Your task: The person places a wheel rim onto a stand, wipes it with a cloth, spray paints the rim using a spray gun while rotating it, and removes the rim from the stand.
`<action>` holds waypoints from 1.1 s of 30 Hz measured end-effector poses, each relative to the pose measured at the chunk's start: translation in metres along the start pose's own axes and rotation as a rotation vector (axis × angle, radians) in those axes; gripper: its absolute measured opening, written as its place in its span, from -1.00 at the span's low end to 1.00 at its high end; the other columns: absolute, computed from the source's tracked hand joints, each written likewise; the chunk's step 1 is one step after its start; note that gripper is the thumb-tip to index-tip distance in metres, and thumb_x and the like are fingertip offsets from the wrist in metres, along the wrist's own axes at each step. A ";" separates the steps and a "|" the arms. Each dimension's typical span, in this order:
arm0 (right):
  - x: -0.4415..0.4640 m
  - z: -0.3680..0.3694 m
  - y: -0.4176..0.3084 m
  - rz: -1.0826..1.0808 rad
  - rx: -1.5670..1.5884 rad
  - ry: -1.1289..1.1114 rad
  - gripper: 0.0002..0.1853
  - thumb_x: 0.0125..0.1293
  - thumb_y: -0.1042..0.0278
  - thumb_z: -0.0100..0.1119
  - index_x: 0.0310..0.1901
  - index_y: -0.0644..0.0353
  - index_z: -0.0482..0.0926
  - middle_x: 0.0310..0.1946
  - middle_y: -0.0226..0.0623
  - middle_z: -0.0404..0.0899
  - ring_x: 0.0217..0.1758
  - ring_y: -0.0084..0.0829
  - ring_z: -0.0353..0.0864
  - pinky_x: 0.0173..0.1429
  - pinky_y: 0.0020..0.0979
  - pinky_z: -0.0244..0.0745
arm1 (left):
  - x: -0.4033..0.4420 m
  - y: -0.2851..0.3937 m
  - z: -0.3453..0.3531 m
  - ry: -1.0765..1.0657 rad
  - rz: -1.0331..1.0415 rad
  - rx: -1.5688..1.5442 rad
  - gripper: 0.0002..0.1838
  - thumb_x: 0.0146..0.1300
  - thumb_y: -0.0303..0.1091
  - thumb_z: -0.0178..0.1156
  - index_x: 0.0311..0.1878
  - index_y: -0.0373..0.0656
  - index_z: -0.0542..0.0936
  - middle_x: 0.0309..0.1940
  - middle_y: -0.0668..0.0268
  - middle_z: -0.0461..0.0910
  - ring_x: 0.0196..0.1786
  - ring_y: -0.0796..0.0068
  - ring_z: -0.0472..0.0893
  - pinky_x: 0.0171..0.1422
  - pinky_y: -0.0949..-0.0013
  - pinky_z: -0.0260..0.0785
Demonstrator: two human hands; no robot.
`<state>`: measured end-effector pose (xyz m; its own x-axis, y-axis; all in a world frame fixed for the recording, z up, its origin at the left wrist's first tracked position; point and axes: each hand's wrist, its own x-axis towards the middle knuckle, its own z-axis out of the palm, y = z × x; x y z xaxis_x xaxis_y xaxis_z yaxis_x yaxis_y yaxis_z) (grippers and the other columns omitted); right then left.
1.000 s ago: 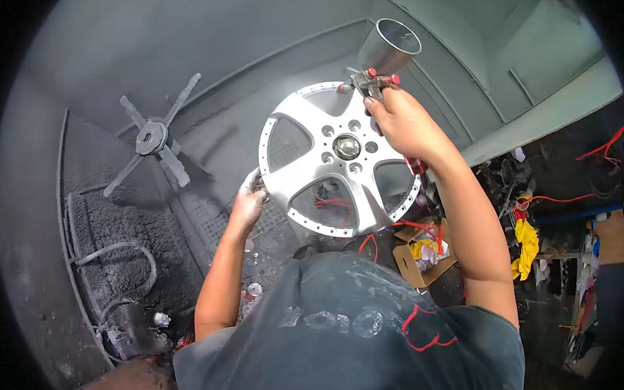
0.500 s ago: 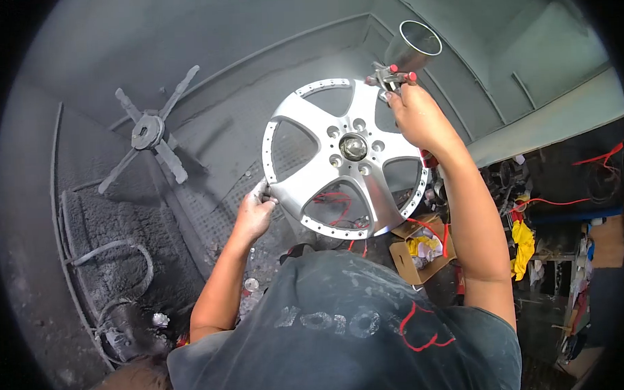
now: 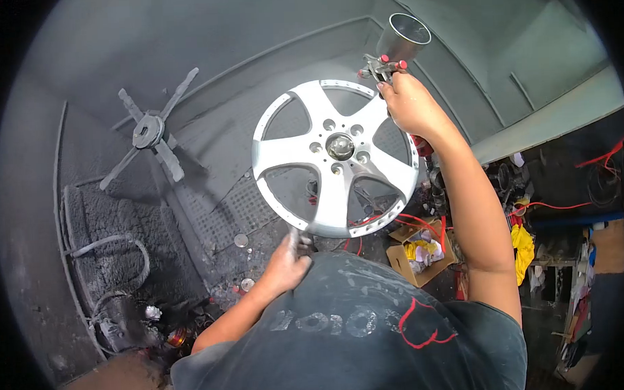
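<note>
A silver five-spoke wheel rim (image 3: pixel 334 201) stands face-up toward me in the middle of the view, with a round hub piece (image 3: pixel 340 146) at its centre. My right hand (image 3: pixel 412 103) is wrapped round a spray gun (image 3: pixel 380 67) with red knobs, just beyond the rim's upper right edge. The gun's metal cup (image 3: pixel 401 40) sits on top and tilts to the right. Below the rim's lower left edge is my left hand (image 3: pixel 288 263), fingers stretched up toward the edge and slightly blurred. Whether the fingertips touch the rim I cannot tell.
A grey-coated four-armed stand (image 3: pixel 148 132) is at the left, above a hose (image 3: pixel 118 244). Grey booth walls enclose the far side. A cardboard box (image 3: pixel 412 274) with rags lies lower right, near red hoses (image 3: pixel 423 222). Yellow cloth (image 3: pixel 523 249) hangs farther right.
My left hand has moved down and right along the rim's edge. The rim has turned and shifted slightly left. The spray gun has moved a little up and left.
</note>
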<state>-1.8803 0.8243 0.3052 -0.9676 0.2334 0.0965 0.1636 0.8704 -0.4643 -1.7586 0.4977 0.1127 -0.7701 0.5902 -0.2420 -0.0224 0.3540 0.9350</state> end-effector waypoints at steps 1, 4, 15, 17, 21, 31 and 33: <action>-0.001 -0.002 0.000 0.032 0.000 -0.042 -0.66 0.49 0.31 -0.04 -0.22 0.53 0.54 -0.12 0.31 0.59 -0.02 0.18 0.62 0.13 0.00 0.47 | 0.001 0.003 -0.003 0.005 -0.002 0.001 -0.25 0.15 -0.54 0.05 0.49 -0.31 0.19 0.00 0.05 0.56 0.00 0.22 0.63 0.18 0.24 0.49; 0.001 -0.001 0.008 0.030 0.000 -0.093 -0.67 0.49 0.33 -0.04 -0.17 0.52 0.56 -0.11 0.31 0.59 0.00 0.18 0.62 0.13 0.00 0.47 | 0.013 -0.011 -0.020 -0.274 -0.187 0.095 -0.44 0.18 -0.47 0.07 0.30 -0.36 0.42 0.09 0.02 0.65 0.16 0.14 0.64 0.31 0.21 0.42; -0.011 -0.010 0.035 -0.002 -0.012 0.004 -0.61 0.49 0.27 0.00 -0.33 0.53 0.51 -0.30 0.27 0.57 -0.14 0.17 0.61 0.02 0.02 0.43 | 0.022 0.006 -0.004 -0.030 -0.270 -0.434 -0.24 0.21 -0.58 0.00 0.52 -0.23 0.10 0.25 0.09 0.42 0.20 0.26 0.47 0.30 0.22 0.35; -0.014 -0.010 0.040 0.008 -0.033 0.012 -0.61 0.50 0.28 -0.02 -0.33 0.53 0.51 -0.27 0.29 0.57 -0.11 0.18 0.61 0.05 0.01 0.43 | 0.010 0.011 0.017 -0.223 -0.227 -0.276 -0.26 0.25 -0.54 -0.01 0.52 -0.29 0.03 0.35 -0.14 0.36 0.43 0.08 0.36 0.50 0.12 0.23; -0.018 -0.013 0.045 -0.009 -0.062 0.056 -0.62 0.50 0.30 -0.03 -0.30 0.55 0.53 -0.24 0.32 0.57 -0.10 0.19 0.61 0.07 0.00 0.43 | 0.008 0.014 0.031 -0.454 -0.359 -0.307 -0.27 0.23 -0.49 0.00 0.51 -0.39 0.13 0.34 -0.02 0.43 0.35 0.18 0.45 0.43 0.23 0.29; -0.040 -0.021 0.083 0.015 -0.016 0.048 -0.64 0.49 0.30 -0.02 -0.22 0.56 0.54 -0.16 0.34 0.58 -0.04 0.22 0.60 0.09 0.00 0.44 | 0.028 0.005 -0.018 0.196 -0.325 -0.620 -0.27 0.11 -0.53 -0.08 0.46 -0.29 0.25 0.32 0.08 0.43 0.20 0.25 0.52 0.16 0.24 0.39; -0.047 -0.023 0.091 -0.010 -0.027 0.071 -0.64 0.48 0.30 -0.01 -0.21 0.56 0.54 -0.16 0.35 0.58 -0.04 0.23 0.59 0.09 0.00 0.44 | 0.014 0.046 0.027 0.098 -0.357 -0.514 -0.23 0.10 -0.55 -0.07 0.49 -0.32 0.20 0.38 0.05 0.35 0.32 0.21 0.44 0.30 0.19 0.35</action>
<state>-1.8160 0.9023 0.2786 -0.9532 0.2541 0.1639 0.1601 0.8838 -0.4396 -1.7531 0.5421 0.1453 -0.7127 0.4224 -0.5600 -0.5735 0.1087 0.8120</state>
